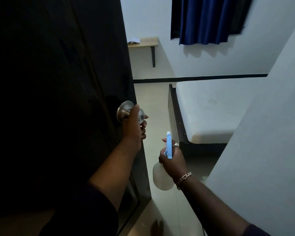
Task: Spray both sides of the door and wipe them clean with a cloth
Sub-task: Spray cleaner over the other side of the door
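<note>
A dark door [58,99] fills the left half of the view and stands partly ajar. My left hand [134,125] grips its round metal knob [126,110] at the door's edge. My right hand [173,159] holds a spray bottle by the neck, to the right of the door edge. The bottle has a light blue trigger head [169,145] pointing away from me and a white body [162,178] hanging below my hand. No cloth is in view.
Through the gap lies a room with a tiled floor [153,103], a bed with a bare white mattress [215,108] on a dark frame, a wall shelf [143,42] and a blue curtain [209,19]. A white wall [271,150] stands close on my right.
</note>
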